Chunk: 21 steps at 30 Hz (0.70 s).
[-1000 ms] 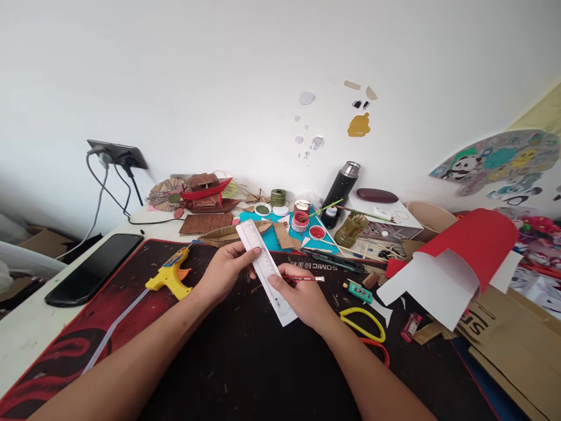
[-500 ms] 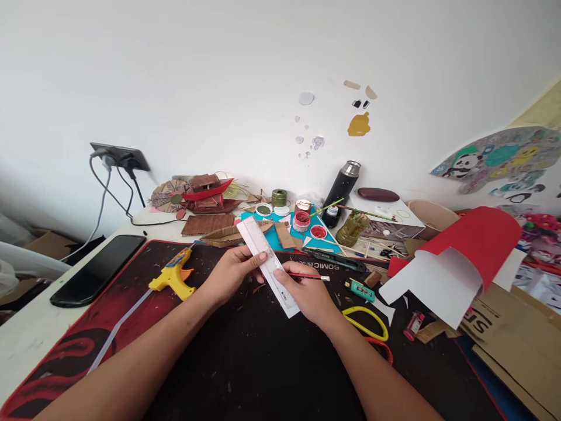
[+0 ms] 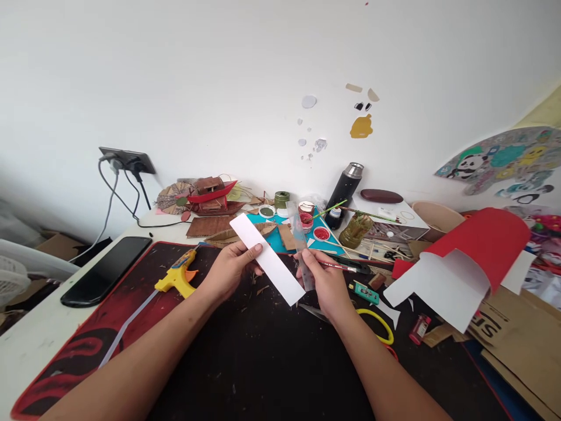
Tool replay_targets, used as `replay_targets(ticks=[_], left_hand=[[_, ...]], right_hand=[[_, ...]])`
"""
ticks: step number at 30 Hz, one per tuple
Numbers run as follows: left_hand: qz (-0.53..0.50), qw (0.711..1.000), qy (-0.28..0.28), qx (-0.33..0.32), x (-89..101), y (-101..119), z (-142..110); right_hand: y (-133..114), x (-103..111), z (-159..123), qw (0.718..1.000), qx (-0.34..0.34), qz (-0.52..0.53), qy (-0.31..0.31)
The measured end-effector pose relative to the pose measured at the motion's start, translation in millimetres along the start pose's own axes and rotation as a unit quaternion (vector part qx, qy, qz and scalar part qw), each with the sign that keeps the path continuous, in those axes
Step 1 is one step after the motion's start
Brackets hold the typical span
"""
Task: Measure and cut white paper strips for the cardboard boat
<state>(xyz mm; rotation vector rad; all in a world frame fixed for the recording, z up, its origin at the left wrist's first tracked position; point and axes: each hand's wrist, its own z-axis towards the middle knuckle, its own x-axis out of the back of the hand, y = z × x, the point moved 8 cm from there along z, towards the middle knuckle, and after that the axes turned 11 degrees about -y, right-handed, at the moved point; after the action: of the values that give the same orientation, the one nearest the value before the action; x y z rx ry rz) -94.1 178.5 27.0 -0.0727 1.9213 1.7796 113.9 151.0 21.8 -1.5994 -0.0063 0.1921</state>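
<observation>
My left hand (image 3: 232, 270) pinches a white paper strip (image 3: 268, 261) between thumb and fingers, tilted in the air above the dark desk mat (image 3: 245, 362). A clear plastic ruler (image 3: 300, 237) stands nearly upright in my right hand (image 3: 326, 283), just right of the strip and apart from it at the top. A pencil (image 3: 339, 266) also sticks out of my right hand, pointing right. Below the right wrist lie scissors (image 3: 377, 320) with yellow and red handles, partly covered by the arm.
A yellow glue gun (image 3: 177, 276) and a black phone (image 3: 107, 270) lie at left. Model boats (image 3: 210, 196), paint pots (image 3: 305, 221) and a black thermos (image 3: 344, 190) stand along the wall. At right are a red-and-white paper roll (image 3: 477, 251), a lighter (image 3: 419, 328) and cardboard (image 3: 521, 345).
The ruler has come off the paper strip and moved right with my right hand, now more upright. My left hand still grips the strip. The view has shifted slightly.
</observation>
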Motion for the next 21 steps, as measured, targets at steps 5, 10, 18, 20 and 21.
replay_targets(ticks=[5,10,18,20,21], left_hand=[[-0.040,0.998,0.037,-0.014,11.3,-0.2,1.9],[-0.070,0.994,0.073,-0.033,22.3,1.3,3.6],[-0.078,0.991,0.099,-0.055,26.3,4.4,2.6],[-0.070,0.991,0.097,-0.055,25.8,4.2,2.0],[-0.064,0.992,0.095,-0.053,25.6,4.1,1.9]], right_hand=[[4.1,-0.7,1.3,0.999,0.001,0.037,0.006],[1.5,-8.1,0.9,0.999,0.005,0.043,-0.029],[-0.3,-15.4,0.3,0.997,0.002,0.041,-0.062],[0.5,-14.6,0.7,0.998,-0.002,0.037,-0.060],[0.7,-13.6,1.0,0.998,-0.004,0.033,-0.058]])
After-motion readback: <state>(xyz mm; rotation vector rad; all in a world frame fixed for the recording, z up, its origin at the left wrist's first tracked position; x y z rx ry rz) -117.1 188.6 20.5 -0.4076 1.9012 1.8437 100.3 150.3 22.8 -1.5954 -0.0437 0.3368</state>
